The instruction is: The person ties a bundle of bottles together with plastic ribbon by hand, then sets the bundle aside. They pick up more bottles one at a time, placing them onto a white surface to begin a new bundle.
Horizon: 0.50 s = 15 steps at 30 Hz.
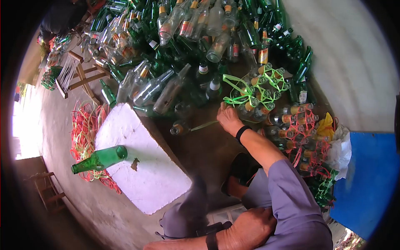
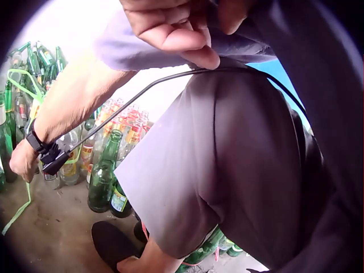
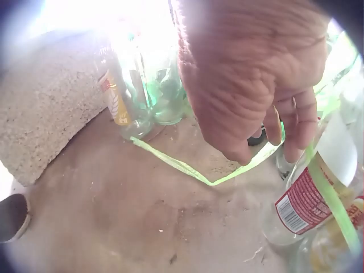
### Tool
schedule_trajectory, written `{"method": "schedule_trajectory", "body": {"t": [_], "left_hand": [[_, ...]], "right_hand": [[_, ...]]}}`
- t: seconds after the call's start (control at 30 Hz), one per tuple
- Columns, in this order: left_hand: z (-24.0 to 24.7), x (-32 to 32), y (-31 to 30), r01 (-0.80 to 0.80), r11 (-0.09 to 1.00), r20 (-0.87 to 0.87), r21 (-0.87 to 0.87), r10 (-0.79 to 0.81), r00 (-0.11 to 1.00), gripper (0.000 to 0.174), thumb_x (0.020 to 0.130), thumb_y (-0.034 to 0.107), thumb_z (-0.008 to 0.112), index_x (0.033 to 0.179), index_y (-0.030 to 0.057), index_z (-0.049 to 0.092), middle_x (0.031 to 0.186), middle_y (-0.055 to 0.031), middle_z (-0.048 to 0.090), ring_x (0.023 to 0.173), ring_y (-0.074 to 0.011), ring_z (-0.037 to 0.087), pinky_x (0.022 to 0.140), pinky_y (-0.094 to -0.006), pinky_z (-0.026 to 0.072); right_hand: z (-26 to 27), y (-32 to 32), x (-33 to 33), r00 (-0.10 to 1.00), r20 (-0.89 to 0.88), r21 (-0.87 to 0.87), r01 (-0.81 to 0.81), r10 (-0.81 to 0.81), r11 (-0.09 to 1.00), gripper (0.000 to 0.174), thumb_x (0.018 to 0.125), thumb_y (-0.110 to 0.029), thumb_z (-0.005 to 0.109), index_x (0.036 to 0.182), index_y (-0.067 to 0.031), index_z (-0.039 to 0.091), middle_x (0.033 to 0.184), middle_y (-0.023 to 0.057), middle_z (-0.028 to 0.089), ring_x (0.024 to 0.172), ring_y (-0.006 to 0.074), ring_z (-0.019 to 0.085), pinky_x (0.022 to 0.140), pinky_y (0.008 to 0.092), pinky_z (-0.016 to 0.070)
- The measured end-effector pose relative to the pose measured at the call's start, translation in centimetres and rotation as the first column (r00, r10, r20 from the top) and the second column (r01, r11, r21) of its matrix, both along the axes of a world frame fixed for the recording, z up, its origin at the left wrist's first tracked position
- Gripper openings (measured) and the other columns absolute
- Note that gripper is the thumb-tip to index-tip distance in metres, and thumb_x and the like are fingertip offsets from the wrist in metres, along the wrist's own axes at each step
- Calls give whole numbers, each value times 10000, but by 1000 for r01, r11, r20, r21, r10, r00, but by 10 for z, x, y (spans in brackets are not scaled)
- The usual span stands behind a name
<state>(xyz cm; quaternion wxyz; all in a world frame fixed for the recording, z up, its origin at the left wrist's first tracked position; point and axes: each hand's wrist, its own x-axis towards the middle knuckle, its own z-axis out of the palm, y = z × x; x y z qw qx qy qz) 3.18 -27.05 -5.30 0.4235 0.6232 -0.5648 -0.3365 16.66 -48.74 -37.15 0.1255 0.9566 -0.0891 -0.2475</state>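
My right hand (image 1: pixel 229 118) reaches down beside a cluster of upright bottles bound with bright green plastic strapping (image 1: pixel 238 100). Between its thumb and fingers it pinches a green strap (image 3: pixel 213 181), whose loose length runs low over the floor. The far end of that strap reaches toward a clear bottle (image 3: pixel 126 108) with a yellow label. Close by the fingers, a bottle with a red label (image 3: pixel 301 207) has strapping across it. My left hand (image 1: pixel 252 227) is near the lap, against the right sleeve, its fingers (image 2: pixel 170 37) loosely curled and holding nothing.
Many green and clear bottles (image 1: pixel 171 89) crowd the far side. Red-strapped bottles (image 1: pixel 287 133) stand at the right, near a blue panel (image 1: pixel 366 179). A white-topped block (image 1: pixel 146 166) carries a green bottle (image 1: pixel 100 159). Beyond it lie tangled straps (image 1: pixel 83 133) and a wooden stool (image 1: pixel 81 77).
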Motion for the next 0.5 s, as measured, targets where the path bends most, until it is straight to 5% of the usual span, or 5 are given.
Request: {"method": "schedule_trajectory", "body": {"t": [0.07,0.17,0.3,0.33,0.5], "left_hand": [[3,-1,2,-7,1000,21,-11,8,1000,134,725,163,651,720,30,634,754,-153,609,697,-326,623,634,-439,524],[5,-4,4,-15,999,16,-33,15,1000,143,719,170,658,705,30,635,744,-150,605,695,-323,622,629,-441,521],[-9,-17,7,-22,999,68,-41,25,997,151,714,171,663,692,23,641,735,-147,603,696,-322,622,625,-442,520],[-10,-16,7,-15,999,67,-49,18,998,150,703,174,664,684,27,642,726,-143,598,687,-322,619,614,-446,517],[0,-10,9,103,994,59,49,-105,993,109,754,110,668,764,3,687,799,-163,660,774,-330,651,685,-428,540]], "right_hand": [[5,-7,-5,968,154,5,-202,199,979,494,865,-130,676,1322,46,613,1524,261,465,1018,274,684,698,351,551],[22,-8,-6,956,228,-61,-175,185,983,487,862,-120,659,1323,29,616,1536,267,445,1010,276,672,697,339,545],[19,-2,2,996,59,-101,-61,68,993,304,859,-170,667,1123,-42,745,1247,160,631,984,250,657,647,344,494],[23,1,0,986,149,-130,-54,73,990,215,844,-176,681,1011,-82,779,1064,82,660,978,240,651,640,352,476],[36,-2,-15,963,198,-179,-146,181,973,152,856,-173,665,933,-116,783,994,71,696,940,247,667,607,371,478]]}}
